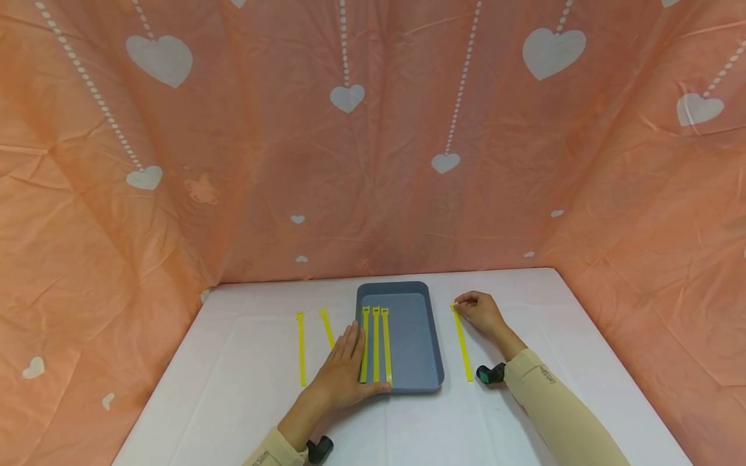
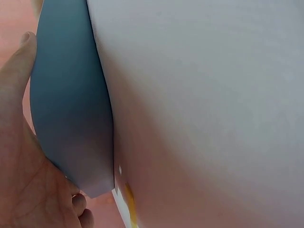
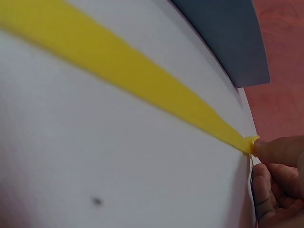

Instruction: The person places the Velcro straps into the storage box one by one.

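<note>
A grey-blue tray (image 1: 416,336) stands on the white table (image 1: 233,388) with three yellow straps (image 1: 375,343) lying lengthwise along its left side. My left hand (image 1: 344,372) lies flat with straight fingers against the tray's near left corner, the thumb along its front rim; the left wrist view shows the tray's wall (image 2: 71,109) beside the palm (image 2: 23,185). Right of the tray lies another yellow strap (image 1: 463,346). My right hand (image 1: 479,310) pinches its far end, which the right wrist view shows as the strap (image 3: 118,66) meeting the fingertips (image 3: 275,149).
Two more yellow straps (image 1: 301,346) (image 1: 327,327) lie on the table left of the tray. A peach cloth with white hearts (image 1: 373,129) hangs close behind and on both sides of the table. A black wrist camera (image 1: 491,373) sits on each arm.
</note>
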{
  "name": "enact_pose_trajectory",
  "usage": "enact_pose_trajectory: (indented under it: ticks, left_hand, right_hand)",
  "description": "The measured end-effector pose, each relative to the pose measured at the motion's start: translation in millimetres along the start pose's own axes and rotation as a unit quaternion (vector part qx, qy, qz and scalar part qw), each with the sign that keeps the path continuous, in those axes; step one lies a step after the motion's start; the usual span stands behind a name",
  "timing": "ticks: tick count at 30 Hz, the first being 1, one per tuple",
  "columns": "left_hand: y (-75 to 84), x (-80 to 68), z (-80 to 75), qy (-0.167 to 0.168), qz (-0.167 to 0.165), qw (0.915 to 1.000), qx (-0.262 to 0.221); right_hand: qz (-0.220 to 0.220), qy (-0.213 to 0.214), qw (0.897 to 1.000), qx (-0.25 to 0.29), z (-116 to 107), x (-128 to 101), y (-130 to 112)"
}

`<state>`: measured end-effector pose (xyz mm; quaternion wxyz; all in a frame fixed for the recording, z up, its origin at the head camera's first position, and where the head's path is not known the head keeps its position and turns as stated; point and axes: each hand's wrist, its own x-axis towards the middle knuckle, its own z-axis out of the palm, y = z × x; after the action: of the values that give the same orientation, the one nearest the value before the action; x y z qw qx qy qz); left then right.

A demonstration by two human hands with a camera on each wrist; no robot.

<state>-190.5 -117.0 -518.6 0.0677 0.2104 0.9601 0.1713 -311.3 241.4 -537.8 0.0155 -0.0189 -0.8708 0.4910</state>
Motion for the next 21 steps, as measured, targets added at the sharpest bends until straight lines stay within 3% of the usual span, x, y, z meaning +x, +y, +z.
enact_pose_trajectory:
  ticks: [11,21]
  left_hand:
    - [-1.6,0.6,1.7,0.005,0.004,1.0,0.004]
    - [-0.6,0.2,1.1,0.001,-0.001,1.0,-0.001]
  right_hand:
    - [0.005,0.005,1.0,0.006,-1.2,-4.0,-0.8]
    - [0.013,-0.006,0.999,0.045,-6.0,-3.5,3.3]
